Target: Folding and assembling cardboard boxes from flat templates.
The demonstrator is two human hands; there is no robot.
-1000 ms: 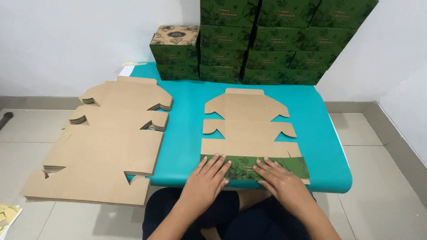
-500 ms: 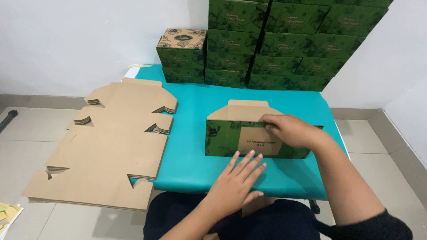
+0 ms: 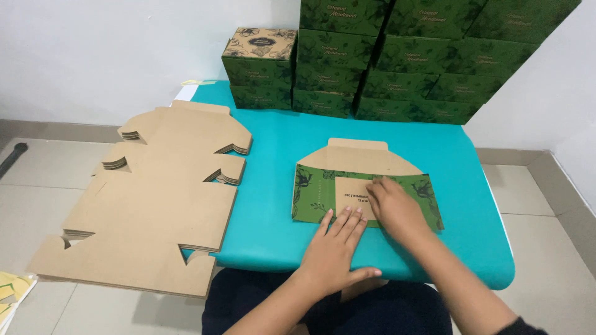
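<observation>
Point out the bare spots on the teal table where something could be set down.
Bare teal table shows between the folded box blank and the stacked green boxes, and in a strip between the blank and the flat cardboard pile. The right edge is also bare. The near edge is crowded by the left hand and right hand.

Left hand (image 3: 335,254): bare, no ring or glove, nails short and unpainted.
Right hand (image 3: 397,208): bare, no ring, no watch.
Forearms: uncovered to the frame edge.
Right sleeve: black cloth edge at the lower corner.
Lap: dark navy cloth.
</observation>
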